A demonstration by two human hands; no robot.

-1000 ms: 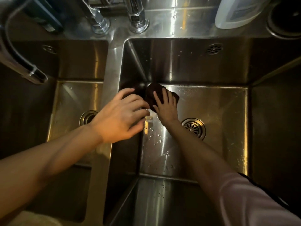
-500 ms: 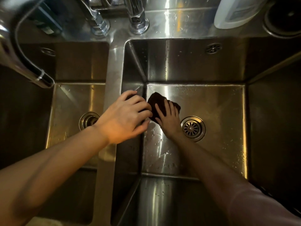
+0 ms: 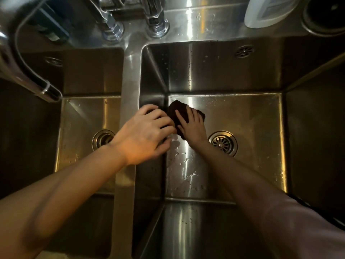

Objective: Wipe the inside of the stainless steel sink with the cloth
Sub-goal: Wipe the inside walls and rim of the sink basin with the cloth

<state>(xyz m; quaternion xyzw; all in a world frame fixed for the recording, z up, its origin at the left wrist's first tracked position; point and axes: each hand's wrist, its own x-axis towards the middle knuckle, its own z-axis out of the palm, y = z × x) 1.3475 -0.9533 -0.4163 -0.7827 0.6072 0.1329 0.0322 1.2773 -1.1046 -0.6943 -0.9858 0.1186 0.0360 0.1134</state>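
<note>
A dark brown cloth (image 3: 177, 111) lies on the floor of the right stainless steel sink basin (image 3: 252, 118), near its back left corner. My right hand (image 3: 192, 126) presses flat on the cloth, fingers spread toward the back wall. My left hand (image 3: 145, 133) rests on the divider between the two basins, its fingers curled over the edge and holding nothing. Water drops dot the basin floor in front of the cloth.
The round drain (image 3: 223, 143) sits just right of my right hand. A left basin (image 3: 84, 118) with its own drain lies beyond the divider. Two tap bases (image 3: 156, 27), a hose spout (image 3: 44, 88) and a white bottle (image 3: 265, 10) stand along the back.
My right hand slid the cloth from the back left corner slightly toward me and the drain, then held about there. My left hand stays on the divider.
</note>
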